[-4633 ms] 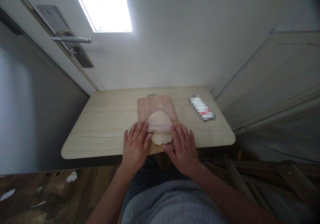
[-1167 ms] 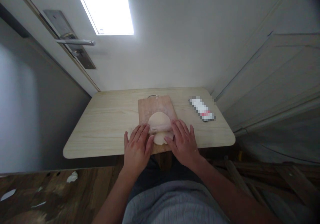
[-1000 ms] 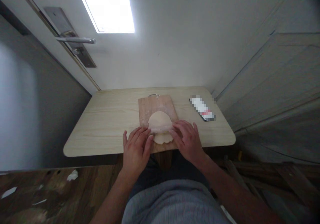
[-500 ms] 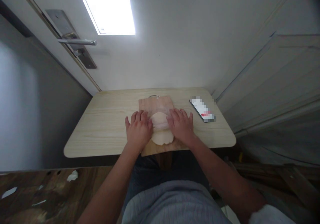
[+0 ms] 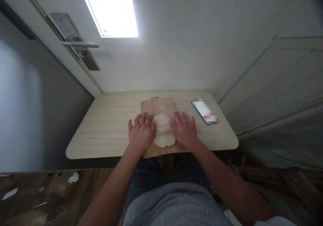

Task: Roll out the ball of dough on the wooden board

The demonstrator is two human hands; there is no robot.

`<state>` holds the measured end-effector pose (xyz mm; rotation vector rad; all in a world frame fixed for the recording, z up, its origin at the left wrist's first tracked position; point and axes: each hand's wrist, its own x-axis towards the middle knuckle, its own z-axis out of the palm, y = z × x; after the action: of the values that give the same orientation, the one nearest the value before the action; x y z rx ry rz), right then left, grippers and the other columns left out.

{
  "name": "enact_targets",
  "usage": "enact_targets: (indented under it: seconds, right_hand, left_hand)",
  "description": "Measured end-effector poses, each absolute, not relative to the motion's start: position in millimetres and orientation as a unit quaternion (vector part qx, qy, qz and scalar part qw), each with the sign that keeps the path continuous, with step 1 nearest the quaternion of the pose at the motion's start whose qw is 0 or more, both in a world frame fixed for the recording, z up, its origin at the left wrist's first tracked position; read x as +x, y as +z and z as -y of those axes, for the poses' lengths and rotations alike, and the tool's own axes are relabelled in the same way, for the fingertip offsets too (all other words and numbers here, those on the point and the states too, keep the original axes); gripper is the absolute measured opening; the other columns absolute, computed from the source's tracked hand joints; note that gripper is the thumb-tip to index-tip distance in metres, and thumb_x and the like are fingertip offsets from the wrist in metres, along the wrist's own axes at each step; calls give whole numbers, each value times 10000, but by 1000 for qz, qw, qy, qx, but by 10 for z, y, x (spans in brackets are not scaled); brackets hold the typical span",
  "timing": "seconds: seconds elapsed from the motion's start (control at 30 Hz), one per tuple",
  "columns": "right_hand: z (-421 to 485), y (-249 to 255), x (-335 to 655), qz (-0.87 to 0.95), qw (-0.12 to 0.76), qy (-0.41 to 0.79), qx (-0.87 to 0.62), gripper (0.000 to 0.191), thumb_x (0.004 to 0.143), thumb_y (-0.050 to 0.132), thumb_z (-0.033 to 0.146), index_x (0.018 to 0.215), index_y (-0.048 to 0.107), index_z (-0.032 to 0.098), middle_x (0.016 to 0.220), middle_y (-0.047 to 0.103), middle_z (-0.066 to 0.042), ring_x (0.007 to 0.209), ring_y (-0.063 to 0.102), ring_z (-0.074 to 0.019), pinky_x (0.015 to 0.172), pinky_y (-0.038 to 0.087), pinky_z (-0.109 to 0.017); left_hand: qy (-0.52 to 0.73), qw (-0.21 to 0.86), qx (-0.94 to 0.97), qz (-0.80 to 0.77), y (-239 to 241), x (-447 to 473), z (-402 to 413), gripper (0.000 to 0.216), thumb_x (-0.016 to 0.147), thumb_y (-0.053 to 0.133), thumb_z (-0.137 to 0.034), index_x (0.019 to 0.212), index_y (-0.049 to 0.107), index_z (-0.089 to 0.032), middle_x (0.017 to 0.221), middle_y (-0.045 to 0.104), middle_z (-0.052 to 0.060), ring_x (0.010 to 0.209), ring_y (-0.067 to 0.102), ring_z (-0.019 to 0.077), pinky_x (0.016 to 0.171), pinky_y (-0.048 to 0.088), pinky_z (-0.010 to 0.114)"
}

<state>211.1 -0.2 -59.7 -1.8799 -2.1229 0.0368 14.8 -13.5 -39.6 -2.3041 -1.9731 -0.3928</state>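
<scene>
A flat round of dough [image 5: 164, 140] lies on a wooden cutting board [image 5: 161, 105], its near edge slightly wavy. Across its middle runs a short pale bar that looks like a rolling pin [image 5: 163, 128]. Its ends disappear under my hands. My left hand [image 5: 141, 130] covers the left end, palm down, with fingers reaching forward over the board. On the other end rests my right hand [image 5: 185, 128], also palm down, fingers bent and a little apart. Both thumbs point inward beside the dough.
The board lies on a light wood-grain table [image 5: 101, 128] against a white door with a metal handle [image 5: 82, 44]. A phone [image 5: 205, 112] lies right of the board. Paper scraps [image 5: 73, 178] litter the floor at lower left. A wall stands close on the right.
Both hands and the dough keep nearly the same place on the board. The whole view has shifted slightly; any motion of the pin is too small to make out.
</scene>
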Motion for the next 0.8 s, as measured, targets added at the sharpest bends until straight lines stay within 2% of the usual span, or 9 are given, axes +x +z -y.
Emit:
enact_targets:
  seconds: [0.17,0.4,0.63,0.8]
  right_hand:
    - [349,-617,2192,750,167,17,-639,499,1059,344,429,1445,524,168,1531,519,-135,1435,413,-331,1175,227,-623]
    - [871,-741,2292,756,213,11,-619,487,1072,319,362,1500,445,166,1557,487,-129,1490,355,-297,1199,218,-601]
    - [1114,-856,2355,761,255,3,-596,523,1055,400,365,1540,381,171,1555,486,-138,1497,358,-274,1220,226,-563]
    - [918,-797,2291,753,228,6,-617,508,1069,354,391,1517,422,162,1559,482,-143,1500,346,-287,1217,193,-598]
  left_hand:
    - [-131,46,-760,635,-395,187,456,461,1053,329,-425,1422,549,-261,1548,521,86,1419,461,322,1151,322,650]
    - [-141,25,-775,615,-413,187,925,501,1047,386,-421,1502,482,-237,1554,510,80,1443,457,297,1178,324,579]
    - [-153,31,-789,594,-539,180,1258,535,1044,411,-427,1540,427,-227,1569,483,73,1448,453,276,1248,178,550]
    - [-149,18,-781,607,-487,185,1063,526,1050,388,-437,1531,438,-232,1588,458,68,1481,404,276,1249,159,582]
